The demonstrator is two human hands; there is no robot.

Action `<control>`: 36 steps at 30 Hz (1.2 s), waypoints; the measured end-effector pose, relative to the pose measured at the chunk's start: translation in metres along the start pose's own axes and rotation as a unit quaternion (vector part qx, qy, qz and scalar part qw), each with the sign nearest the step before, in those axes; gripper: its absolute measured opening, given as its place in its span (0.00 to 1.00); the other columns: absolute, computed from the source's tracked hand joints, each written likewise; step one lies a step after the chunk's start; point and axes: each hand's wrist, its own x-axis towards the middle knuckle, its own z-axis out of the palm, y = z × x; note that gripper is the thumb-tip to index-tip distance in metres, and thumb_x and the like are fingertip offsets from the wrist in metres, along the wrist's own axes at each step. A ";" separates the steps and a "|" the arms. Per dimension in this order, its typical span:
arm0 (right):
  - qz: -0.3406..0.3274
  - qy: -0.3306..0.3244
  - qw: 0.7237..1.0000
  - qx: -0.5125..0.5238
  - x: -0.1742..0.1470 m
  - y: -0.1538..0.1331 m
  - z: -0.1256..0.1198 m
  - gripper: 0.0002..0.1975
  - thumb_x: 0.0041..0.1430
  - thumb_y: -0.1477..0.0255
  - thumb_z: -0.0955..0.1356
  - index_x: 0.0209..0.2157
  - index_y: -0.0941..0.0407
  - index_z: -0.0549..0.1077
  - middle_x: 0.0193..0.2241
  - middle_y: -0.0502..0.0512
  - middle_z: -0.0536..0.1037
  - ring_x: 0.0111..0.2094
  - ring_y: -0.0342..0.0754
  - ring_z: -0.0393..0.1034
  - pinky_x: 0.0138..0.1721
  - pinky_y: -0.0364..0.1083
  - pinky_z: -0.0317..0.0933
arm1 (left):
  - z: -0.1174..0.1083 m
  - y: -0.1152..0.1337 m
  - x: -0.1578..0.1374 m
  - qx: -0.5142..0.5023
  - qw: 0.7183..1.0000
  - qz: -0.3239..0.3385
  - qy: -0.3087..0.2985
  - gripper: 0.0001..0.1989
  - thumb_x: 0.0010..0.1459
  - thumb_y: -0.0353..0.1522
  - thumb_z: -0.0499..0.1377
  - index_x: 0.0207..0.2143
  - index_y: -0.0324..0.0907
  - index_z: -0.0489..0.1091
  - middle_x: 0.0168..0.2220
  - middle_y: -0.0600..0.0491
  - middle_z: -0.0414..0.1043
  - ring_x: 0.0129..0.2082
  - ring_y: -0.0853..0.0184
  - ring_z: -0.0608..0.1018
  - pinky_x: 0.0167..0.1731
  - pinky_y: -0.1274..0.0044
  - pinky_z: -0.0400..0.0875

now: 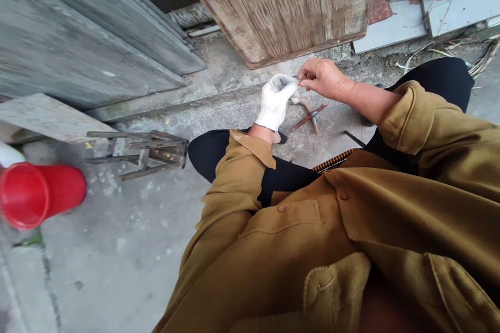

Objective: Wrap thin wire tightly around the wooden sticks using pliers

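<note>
My left hand (274, 101), in a white knit glove, is closed, with its fingertips meeting those of my right hand. My bare right hand (323, 79) is closed in a pinch. Between the two sets of fingertips is something thin and small; I cannot make out what it is. Just below the hands, on the concrete, lies a curved brown stick (305, 107) with a reddish-brown crosspiece (300, 124) fastened across it. Part of the stick is hidden behind the glove.
A weathered wooden panel (285, 5) stands ahead, beside a stack of broken tiles (406, 26). Left are a grey wooden door (78, 36), a small wooden stool frame (144, 153) and a red bucket (64, 192) on its side. My bent knees flank the hands.
</note>
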 end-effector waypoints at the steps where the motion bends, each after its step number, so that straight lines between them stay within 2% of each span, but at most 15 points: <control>1: -0.013 -0.003 0.999 -0.030 0.000 0.000 0.000 0.09 0.57 0.72 0.76 0.30 0.54 0.72 0.33 0.56 0.77 0.46 0.55 0.74 0.48 0.50 0.68 | 0.001 0.001 0.000 0.000 1.000 0.001 0.000 0.08 0.58 0.29 0.68 0.31 0.42 0.71 0.23 0.60 0.69 0.20 0.77 0.71 0.26 0.82 0.70; 5: -0.045 -0.005 0.995 -0.090 0.000 0.002 -0.002 0.06 0.60 0.72 0.73 0.30 0.53 0.74 0.38 0.58 0.79 0.54 0.59 0.71 0.53 0.53 0.66 | 0.001 0.002 -0.001 0.006 1.000 0.006 -0.002 0.08 0.57 0.27 0.68 0.30 0.42 0.70 0.23 0.60 0.69 0.20 0.77 0.71 0.27 0.81 0.70; 8: -0.043 -0.002 0.996 -0.077 0.000 0.004 -0.002 0.07 0.60 0.73 0.73 0.29 0.53 0.74 0.37 0.59 0.79 0.54 0.60 0.72 0.54 0.54 0.67 | -0.001 0.002 -0.001 0.027 1.000 0.016 0.005 0.07 0.57 0.26 0.67 0.30 0.42 0.71 0.25 0.59 0.71 0.22 0.76 0.72 0.27 0.81 0.71; 11: 0.014 -0.018 1.000 0.003 0.000 0.003 0.000 0.11 0.60 0.74 0.74 0.25 0.54 0.72 0.30 0.57 0.78 0.45 0.57 0.76 0.49 0.53 0.70 | -0.004 0.004 -0.002 0.063 0.997 0.037 0.010 0.06 0.56 0.25 0.67 0.31 0.42 0.73 0.28 0.57 0.74 0.27 0.74 0.76 0.29 0.82 0.72; 14: 0.101 -0.079 0.982 0.140 -0.001 0.001 -0.001 0.13 0.58 0.73 0.76 0.25 0.56 0.71 0.24 0.55 0.76 0.32 0.51 0.75 0.41 0.51 0.73 | -0.005 0.007 -0.003 0.073 0.996 0.058 0.010 0.06 0.55 0.25 0.68 0.31 0.42 0.74 0.31 0.55 0.77 0.33 0.72 0.79 0.32 0.82 0.74; 15: 0.116 -0.096 0.972 0.180 0.000 0.000 -0.002 0.12 0.58 0.72 0.76 0.26 0.57 0.72 0.24 0.54 0.76 0.30 0.49 0.74 0.39 0.50 0.73 | -0.005 0.007 -0.004 0.065 0.996 0.058 0.010 0.06 0.55 0.26 0.68 0.32 0.42 0.74 0.32 0.55 0.77 0.33 0.72 0.79 0.32 0.82 0.74; 17: 0.104 -0.109 0.966 0.211 0.000 -0.002 -0.004 0.09 0.58 0.73 0.76 0.28 0.58 0.74 0.24 0.53 0.77 0.29 0.46 0.73 0.40 0.48 0.73 | -0.003 0.007 -0.004 0.039 0.998 0.045 0.009 0.06 0.56 0.29 0.69 0.33 0.43 0.74 0.31 0.56 0.76 0.30 0.73 0.79 0.30 0.81 0.74; 19: 0.053 -0.084 0.981 0.165 0.001 -0.003 -0.006 0.06 0.59 0.74 0.75 0.30 0.57 0.75 0.26 0.52 0.78 0.32 0.46 0.74 0.42 0.47 0.72 | -0.002 0.006 -0.003 0.013 1.000 0.023 0.011 0.07 0.58 0.31 0.69 0.34 0.43 0.73 0.27 0.58 0.73 0.26 0.75 0.77 0.28 0.82 0.72; 22: -0.035 -0.045 0.998 0.014 0.001 -0.002 -0.007 0.06 0.59 0.75 0.75 0.30 0.54 0.76 0.33 0.54 0.79 0.44 0.51 0.75 0.49 0.49 0.69 | -0.001 0.000 -0.002 -0.012 1.000 0.007 0.005 0.09 0.59 0.32 0.70 0.33 0.43 0.72 0.23 0.60 0.70 0.21 0.77 0.73 0.25 0.82 0.70; 25: -0.088 -0.044 0.991 -0.088 0.000 0.002 -0.008 0.04 0.62 0.73 0.73 0.32 0.53 0.76 0.41 0.57 0.80 0.54 0.56 0.72 0.55 0.51 0.66 | -0.001 -0.006 0.000 -0.037 0.999 0.015 -0.011 0.10 0.59 0.33 0.70 0.32 0.42 0.71 0.22 0.60 0.70 0.19 0.77 0.71 0.24 0.82 0.70; 28: -0.111 -0.041 0.986 -0.120 0.000 0.005 -0.009 0.04 0.65 0.71 0.71 0.34 0.52 0.76 0.42 0.58 0.80 0.56 0.56 0.70 0.55 0.51 0.66 | -0.002 -0.012 0.003 -0.056 0.998 0.025 -0.024 0.11 0.59 0.34 0.71 0.32 0.42 0.71 0.21 0.61 0.70 0.18 0.77 0.71 0.23 0.82 0.69; 32: -0.085 -0.026 0.994 -0.066 0.000 0.003 -0.007 0.08 0.63 0.70 0.73 0.30 0.52 0.74 0.34 0.56 0.80 0.51 0.55 0.74 0.50 0.49 0.68 | -0.003 -0.015 0.006 -0.056 0.997 0.054 -0.024 0.11 0.59 0.34 0.71 0.32 0.42 0.71 0.21 0.61 0.70 0.17 0.77 0.72 0.22 0.82 0.70; 36: 0.025 -0.030 0.993 0.110 0.000 -0.001 -0.003 0.13 0.62 0.70 0.76 0.26 0.54 0.71 0.23 0.52 0.75 0.32 0.48 0.74 0.39 0.46 0.70 | -0.004 -0.012 0.005 -0.028 0.994 0.102 -0.025 0.09 0.58 0.29 0.71 0.30 0.42 0.72 0.21 0.60 0.71 0.18 0.77 0.72 0.23 0.82 0.71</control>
